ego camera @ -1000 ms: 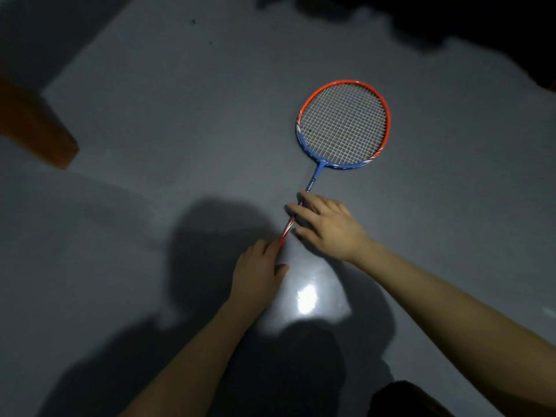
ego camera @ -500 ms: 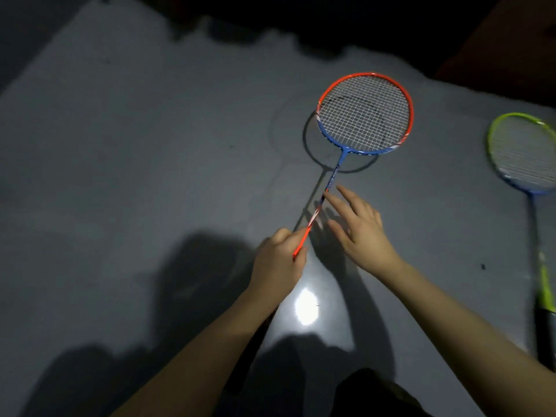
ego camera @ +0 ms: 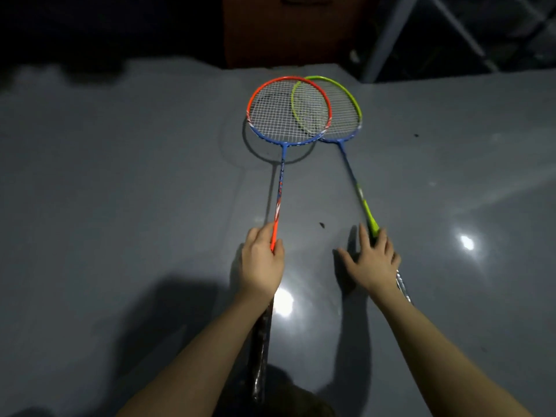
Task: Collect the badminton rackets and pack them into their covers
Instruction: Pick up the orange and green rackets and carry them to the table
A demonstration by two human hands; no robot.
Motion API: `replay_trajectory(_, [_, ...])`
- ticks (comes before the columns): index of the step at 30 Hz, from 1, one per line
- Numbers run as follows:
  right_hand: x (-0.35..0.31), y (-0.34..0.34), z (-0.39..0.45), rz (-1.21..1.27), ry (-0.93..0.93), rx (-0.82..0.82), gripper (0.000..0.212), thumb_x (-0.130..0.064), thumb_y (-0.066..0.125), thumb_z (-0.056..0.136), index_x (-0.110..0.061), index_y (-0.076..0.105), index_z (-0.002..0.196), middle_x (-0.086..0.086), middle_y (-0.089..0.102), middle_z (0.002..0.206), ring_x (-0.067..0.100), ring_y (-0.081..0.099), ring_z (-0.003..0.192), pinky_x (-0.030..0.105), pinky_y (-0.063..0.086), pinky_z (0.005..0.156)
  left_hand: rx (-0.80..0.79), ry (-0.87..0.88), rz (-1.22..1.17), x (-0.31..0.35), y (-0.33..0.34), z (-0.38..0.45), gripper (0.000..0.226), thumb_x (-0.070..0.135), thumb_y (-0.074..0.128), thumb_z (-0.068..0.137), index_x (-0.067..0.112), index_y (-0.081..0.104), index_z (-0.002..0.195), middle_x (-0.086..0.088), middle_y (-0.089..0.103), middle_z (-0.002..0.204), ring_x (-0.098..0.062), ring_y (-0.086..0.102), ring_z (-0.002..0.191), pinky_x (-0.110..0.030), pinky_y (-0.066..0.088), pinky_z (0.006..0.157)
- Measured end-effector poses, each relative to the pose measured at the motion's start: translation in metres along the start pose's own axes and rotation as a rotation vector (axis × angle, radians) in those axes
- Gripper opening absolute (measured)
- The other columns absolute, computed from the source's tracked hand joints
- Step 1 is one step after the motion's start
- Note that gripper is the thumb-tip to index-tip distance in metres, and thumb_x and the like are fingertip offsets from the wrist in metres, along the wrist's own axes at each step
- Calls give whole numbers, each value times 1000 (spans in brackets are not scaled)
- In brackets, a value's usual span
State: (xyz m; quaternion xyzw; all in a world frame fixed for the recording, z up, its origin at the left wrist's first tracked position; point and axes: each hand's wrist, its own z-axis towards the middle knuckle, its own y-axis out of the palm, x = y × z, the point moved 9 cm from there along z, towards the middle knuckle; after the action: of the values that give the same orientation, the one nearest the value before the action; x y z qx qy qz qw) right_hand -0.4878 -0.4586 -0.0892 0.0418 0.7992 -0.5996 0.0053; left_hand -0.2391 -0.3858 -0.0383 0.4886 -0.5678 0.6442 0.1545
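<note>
Since the earlier frame the orange racket (ego camera: 288, 114) has swung right, its head now overlapping the green racket (ego camera: 337, 109), which sat far off at the right edge before; the right hand (ego camera: 371, 260) has left the orange shaft and gone to the green one. Left hand (ego camera: 261, 263) grips the orange racket at the lower shaft, fingers curled round it, head raised off the floor (ego camera: 120, 191) judging by its shadow below. The dark wrapped handle runs back under the left forearm and is mostly hidden; its end is hard to make out in the dark. Right hand lies flat with fingers spread over the green racket's handle, where the yellow-green cone ends; fingers look straight, not wrapped, though contact underneath is hidden. A bit of silvery handle wrap shows just behind the wrist, the rest covered by the forearm. Orange frame lies over the green frame's left side; whether they touch cannot be told. Green racket appears to lie on the floor. Floor is grey and glossy with bright light glares and a few dark specks. Far side is nearly black: a brown panel (ego camera: 288, 28) and pale slanted bars (ego camera: 388, 34) at top right, cut off by the frame edge.
</note>
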Motion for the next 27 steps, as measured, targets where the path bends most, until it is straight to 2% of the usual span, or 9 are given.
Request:
replay_trajectory(3, [2,1,4,-29,-16,52,73,-57,48,86,-21,23,145,22,33,140,41,33,123,50,30,97,-40,7,24,-1,19,8,39,22,48,82,18,58,119,-9,54,94,-31,56,81,-41,49,77])
replay_trajectory(6, [-6,-2,-3,26,-84,136,67,-47,56,86,-16,35,141,22,51,111,40,47,99,44,38,82,-42,17,56,-4,20,9,32,16,51,85,13,61,115,-5,46,82,-25,51,69,-32,44,67])
replay_trajectory(8, [-6,5,-10,63,-84,137,65,-44,59,86,-15,38,140,20,52,103,38,49,91,41,39,77,-40,12,57,-5,16,7,37,11,54,84,14,59,120,-2,42,82,-20,47,65,-27,39,65])
replay_trajectory(12, [-12,18,-25,168,-71,97,56,-34,56,90,-17,37,140,16,48,95,37,51,76,38,38,66,-196,64,59,-3,19,0,67,3,56,81,19,33,142,-3,35,95,-12,39,67,-25,40,71])
replay_trajectory(14, [-19,19,-32,243,-81,81,51,-28,53,92,-19,37,139,13,45,94,36,51,73,37,40,63,-223,79,65,-5,12,-4,67,0,54,81,18,31,142,-3,34,98,-13,40,71,-26,42,76])
replay_trajectory(17, [-31,4,-45,346,-84,128,45,-22,54,92,-15,43,135,15,45,95,40,52,72,42,47,65,-178,56,33,-8,-15,-5,61,-2,55,81,16,41,137,-4,37,96,-16,42,72,-27,42,78])
replay_trajectory(20, [-50,-27,-62,369,-105,188,39,-18,56,91,-10,51,128,19,49,92,43,54,71,43,45,65,-145,94,25,0,-56,-8,55,-2,58,79,13,49,131,-5,41,94,-17,44,76,-30,43,81])
replay_trajectory(23, [-71,-75,-85,370,-113,224,36,-21,58,89,-13,55,124,17,52,93,42,55,73,44,45,69,-83,146,32,24,-112,-17,49,1,61,79,13,55,126,-4,45,92,-19,48,79,-29,42,79])
replay_trajectory(27, [-103,-164,-135,424,-162,264,37,-24,59,89,-18,55,125,10,52,92,35,55,74,44,47,71,-3,190,12,82,-193,-38,46,2,61,79,12,57,123,-4,47,87,-19,49,74,-19,38,74])
